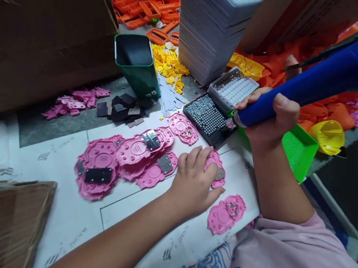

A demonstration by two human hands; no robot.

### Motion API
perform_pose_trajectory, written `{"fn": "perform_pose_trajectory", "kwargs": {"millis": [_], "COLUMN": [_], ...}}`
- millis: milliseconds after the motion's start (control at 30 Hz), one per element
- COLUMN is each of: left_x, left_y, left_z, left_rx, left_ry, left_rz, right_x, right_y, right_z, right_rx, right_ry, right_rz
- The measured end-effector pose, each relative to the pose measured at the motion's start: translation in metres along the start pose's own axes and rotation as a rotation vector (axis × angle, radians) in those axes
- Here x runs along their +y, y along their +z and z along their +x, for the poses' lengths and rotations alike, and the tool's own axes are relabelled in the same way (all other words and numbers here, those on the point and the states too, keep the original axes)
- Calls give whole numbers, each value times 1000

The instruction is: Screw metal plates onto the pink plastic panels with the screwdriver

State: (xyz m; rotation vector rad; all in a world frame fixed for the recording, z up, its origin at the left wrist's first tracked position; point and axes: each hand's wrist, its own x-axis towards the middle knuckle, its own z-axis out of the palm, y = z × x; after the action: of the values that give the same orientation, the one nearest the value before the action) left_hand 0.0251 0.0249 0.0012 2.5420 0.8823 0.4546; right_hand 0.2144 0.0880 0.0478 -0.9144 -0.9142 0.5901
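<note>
My right hand is wrapped round a blue electric screwdriver. The screwdriver's tip points down at a black screw tray with rows of small silver screws. On the white sheet, my left hand is closed over a pink plastic plate, fingers across its upper part and thumb by its lower edge. That plate carries a small grey metal piece, and the hand partly hides it. Below it lies another pink plate with metal contacts. A further pink plate lies beside the tray.
Several stacked pink plates, some with metal or black covers, lie left. Behind stand a dark green bin and a tall stack of white trays. A green tray and yellow cup are right. Cardboard borders the left.
</note>
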Motion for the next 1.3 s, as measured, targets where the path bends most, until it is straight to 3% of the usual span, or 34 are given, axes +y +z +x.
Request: {"fn": "perform_pose_trajectory", "kwargs": {"millis": [167, 333, 633, 833, 933, 1167, 1300], "left_x": [0, 1, 1, 1, 0, -1, 0], "left_y": [-1, -1, 0, -1, -1, -5, -7], "left_z": [0, 1, 2, 3, 4, 7, 9], "left_rx": [-38, -41, -3, 4, 5, -30, -64], "left_ry": [-5, -14, -69, -110, -123, -183, -208], "left_rz": [0, -12, 9, -9, -24, -76, -124], "right_x": [0, 2, 3, -16, -31, -27, -16], "right_y": [-1, -2, -2, -3, -8, -11, -8], "right_z": [2, 2, 3, 2, 0, -5, -12], "right_rx": [-6, -92, -37, -79, -248, -922, -1004], "right_ry": [31, 18, 36, -12, 46, 226, 271], "right_rz": [1, -11, 52, 60, 158, 463, 552]}}
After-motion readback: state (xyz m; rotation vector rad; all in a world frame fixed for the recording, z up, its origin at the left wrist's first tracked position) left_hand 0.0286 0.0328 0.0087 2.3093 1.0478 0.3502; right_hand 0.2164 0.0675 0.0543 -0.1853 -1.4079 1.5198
